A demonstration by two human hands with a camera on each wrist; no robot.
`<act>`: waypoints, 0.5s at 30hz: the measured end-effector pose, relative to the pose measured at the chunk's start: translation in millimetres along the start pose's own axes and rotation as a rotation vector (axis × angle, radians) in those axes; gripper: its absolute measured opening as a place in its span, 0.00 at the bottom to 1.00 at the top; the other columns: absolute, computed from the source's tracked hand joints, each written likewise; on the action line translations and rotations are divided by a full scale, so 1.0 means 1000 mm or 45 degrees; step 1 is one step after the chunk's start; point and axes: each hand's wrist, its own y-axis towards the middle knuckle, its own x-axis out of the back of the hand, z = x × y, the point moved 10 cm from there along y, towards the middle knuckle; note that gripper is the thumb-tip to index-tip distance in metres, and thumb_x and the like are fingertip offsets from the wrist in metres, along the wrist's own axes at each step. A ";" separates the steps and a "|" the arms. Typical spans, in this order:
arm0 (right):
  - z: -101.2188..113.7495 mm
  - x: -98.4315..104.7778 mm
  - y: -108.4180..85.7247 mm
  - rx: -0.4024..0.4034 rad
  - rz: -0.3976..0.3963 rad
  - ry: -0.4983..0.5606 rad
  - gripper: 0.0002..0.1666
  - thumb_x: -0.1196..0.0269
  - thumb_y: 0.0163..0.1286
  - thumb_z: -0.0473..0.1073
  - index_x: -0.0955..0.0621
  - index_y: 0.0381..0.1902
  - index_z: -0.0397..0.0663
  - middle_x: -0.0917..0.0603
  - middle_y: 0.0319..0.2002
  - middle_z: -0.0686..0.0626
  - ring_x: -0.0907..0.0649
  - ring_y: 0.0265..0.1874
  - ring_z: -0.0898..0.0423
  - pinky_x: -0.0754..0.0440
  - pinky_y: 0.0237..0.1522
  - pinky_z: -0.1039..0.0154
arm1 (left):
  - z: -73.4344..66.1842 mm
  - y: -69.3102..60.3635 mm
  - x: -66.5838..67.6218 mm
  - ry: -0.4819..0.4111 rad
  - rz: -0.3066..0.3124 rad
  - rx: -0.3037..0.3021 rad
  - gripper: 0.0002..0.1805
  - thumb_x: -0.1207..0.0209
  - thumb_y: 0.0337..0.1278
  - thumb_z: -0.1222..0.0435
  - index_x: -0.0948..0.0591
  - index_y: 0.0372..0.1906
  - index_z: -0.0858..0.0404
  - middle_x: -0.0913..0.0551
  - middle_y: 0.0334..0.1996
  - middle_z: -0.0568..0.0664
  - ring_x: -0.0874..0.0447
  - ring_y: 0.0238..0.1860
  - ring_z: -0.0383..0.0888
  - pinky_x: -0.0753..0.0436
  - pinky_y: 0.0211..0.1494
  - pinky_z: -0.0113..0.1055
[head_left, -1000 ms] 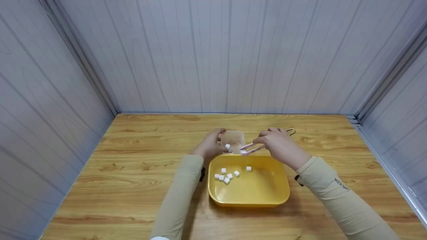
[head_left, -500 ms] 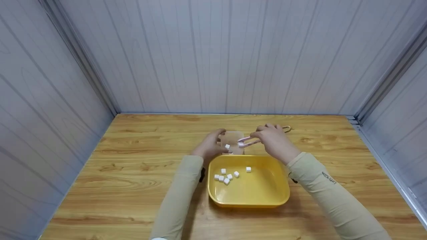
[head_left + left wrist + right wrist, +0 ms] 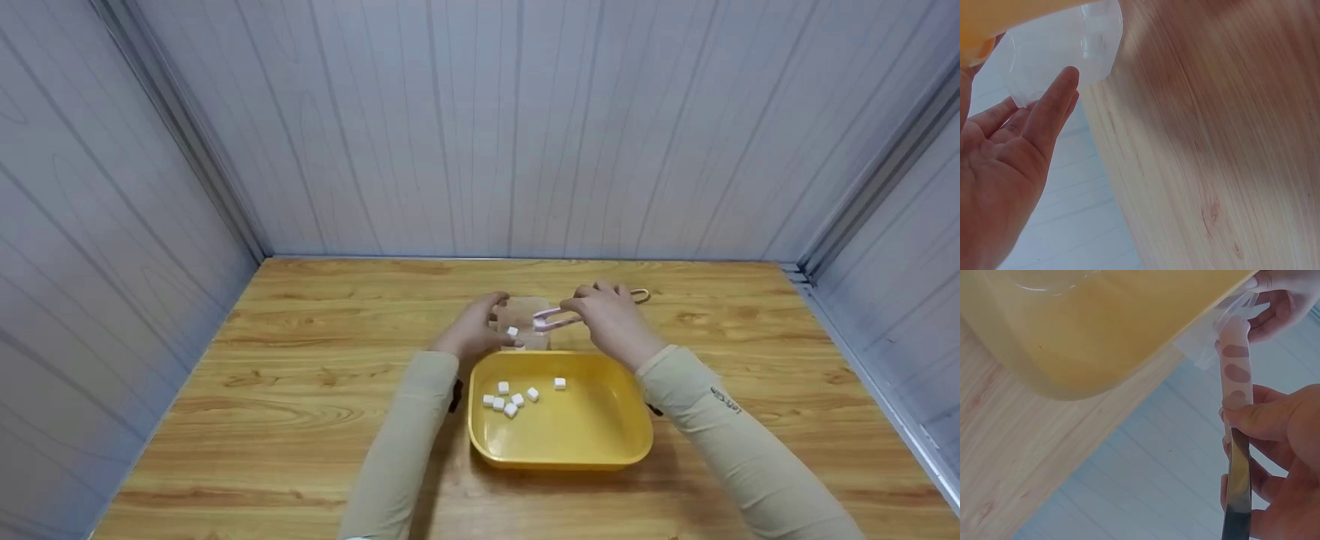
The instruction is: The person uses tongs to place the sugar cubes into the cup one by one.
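My left hand (image 3: 476, 326) holds the left side of a small clear plastic container (image 3: 525, 304), thumb at the front and fingers behind. In the left wrist view its fingers (image 3: 1053, 107) lie against the container's wall. A white cube (image 3: 513, 331) sits inside the container. My right hand (image 3: 609, 315) pinches a pair of tongs (image 3: 562, 325), with pink spotted arms and a gold metal loop at the back. The tong tips are over the container's right side; whether a cube is between them I cannot tell. The right wrist view shows thumb and fingers on the tongs (image 3: 1237, 377).
In front of the container stands a yellow basin (image 3: 570, 442), close against it. Several white cubes (image 3: 510, 410) lie in the basin, mostly at its left. All stand on a wood-grain table (image 3: 300, 405), with pale panelled walls (image 3: 480, 150) behind and at both sides.
The right hand has moved the tongs left and slightly back, from the container's front right corner to over its right side. The tips have come closer together. The left hand has stayed put.
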 end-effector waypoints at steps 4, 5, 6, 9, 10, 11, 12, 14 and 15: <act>0.000 -0.001 0.000 -0.013 -0.003 0.008 0.27 0.39 0.61 0.23 0.16 0.51 0.54 0.18 0.45 0.47 0.25 0.47 0.44 0.30 0.48 0.39 | -0.002 0.000 0.000 0.001 -0.009 -0.027 0.46 0.28 0.45 0.67 0.39 0.71 0.65 0.35 0.67 0.58 0.33 0.62 0.59 0.25 0.57 0.43; 0.000 -0.001 0.000 -0.017 -0.002 0.013 0.27 0.39 0.61 0.22 0.16 0.51 0.54 0.18 0.45 0.47 0.25 0.47 0.44 0.30 0.50 0.37 | -0.001 0.000 0.000 0.003 -0.008 -0.027 0.46 0.28 0.45 0.67 0.39 0.71 0.65 0.35 0.67 0.58 0.33 0.62 0.59 0.25 0.57 0.43; -0.001 -0.002 0.000 -0.022 -0.001 0.015 0.27 0.40 0.61 0.22 0.16 0.52 0.54 0.19 0.46 0.47 0.25 0.47 0.44 0.31 0.51 0.36 | -0.002 0.000 0.000 0.006 -0.009 -0.033 0.46 0.28 0.45 0.67 0.39 0.71 0.65 0.35 0.66 0.58 0.33 0.62 0.59 0.25 0.57 0.43; -0.001 -0.002 0.000 -0.024 -0.003 0.022 0.27 0.40 0.61 0.22 0.16 0.52 0.54 0.18 0.46 0.47 0.25 0.48 0.43 0.33 0.53 0.32 | -0.001 0.000 0.001 0.017 -0.013 -0.034 0.46 0.28 0.45 0.66 0.38 0.71 0.64 0.35 0.66 0.57 0.33 0.62 0.59 0.25 0.57 0.43; -0.001 -0.002 -0.001 -0.027 -0.002 0.023 0.27 0.40 0.61 0.22 0.16 0.52 0.54 0.18 0.46 0.47 0.25 0.48 0.43 0.33 0.53 0.32 | -0.001 0.000 0.001 0.022 -0.012 -0.031 0.46 0.28 0.45 0.66 0.38 0.71 0.64 0.35 0.66 0.57 0.33 0.62 0.58 0.25 0.57 0.43; -0.001 -0.002 -0.001 -0.026 -0.005 0.023 0.27 0.40 0.61 0.22 0.16 0.52 0.54 0.19 0.46 0.47 0.25 0.48 0.43 0.33 0.54 0.32 | -0.001 -0.001 0.001 0.027 -0.011 -0.031 0.46 0.28 0.45 0.66 0.38 0.71 0.64 0.35 0.66 0.56 0.33 0.62 0.58 0.25 0.57 0.43; -0.001 -0.002 -0.001 -0.025 -0.005 0.023 0.27 0.39 0.61 0.23 0.16 0.52 0.54 0.19 0.46 0.47 0.25 0.48 0.43 0.33 0.53 0.32 | -0.001 -0.001 0.001 0.030 -0.009 -0.032 0.46 0.28 0.45 0.66 0.39 0.71 0.64 0.35 0.66 0.56 0.33 0.62 0.58 0.25 0.57 0.43; -0.001 -0.002 -0.002 -0.020 -0.008 0.023 0.26 0.39 0.61 0.23 0.16 0.52 0.54 0.19 0.46 0.47 0.25 0.48 0.43 0.33 0.53 0.32 | -0.001 -0.001 0.001 0.046 -0.006 -0.030 0.47 0.27 0.45 0.65 0.39 0.71 0.64 0.35 0.66 0.55 0.32 0.62 0.57 0.25 0.57 0.43; -0.001 -0.002 -0.002 -0.020 -0.006 0.025 0.26 0.39 0.61 0.24 0.17 0.53 0.54 0.19 0.47 0.47 0.25 0.48 0.43 0.32 0.53 0.33 | -0.001 -0.001 0.001 0.054 -0.005 -0.030 0.47 0.27 0.45 0.64 0.39 0.71 0.64 0.35 0.66 0.55 0.32 0.62 0.57 0.25 0.58 0.43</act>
